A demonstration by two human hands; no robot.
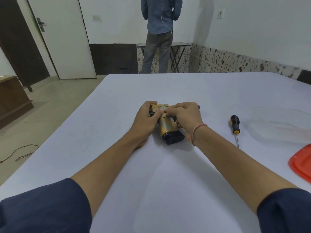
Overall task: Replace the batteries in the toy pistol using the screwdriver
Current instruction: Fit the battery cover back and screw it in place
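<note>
The toy pistol (165, 127), tan with a black base on its grip, lies on the white table (168, 174) with the grip pointing toward me. My left hand (146, 120) grips its rear end, thumb pressed on top. My right hand (185, 117) curls over the barrel side, and its fingertips pinch at a small spot on the upper body beside my left thumb. Most of the barrel is hidden under my right hand. The screwdriver (235, 127), with a black and yellow handle, lies loose on the table to the right, its shaft toward me.
A red plastic lid (301, 163) sits at the table's right edge. A person (160, 34) stands with their back to me beyond the far edge, by a small folding table (178, 46). A wooden cabinet (13, 100) and a cable (20, 153) on the floor are at left.
</note>
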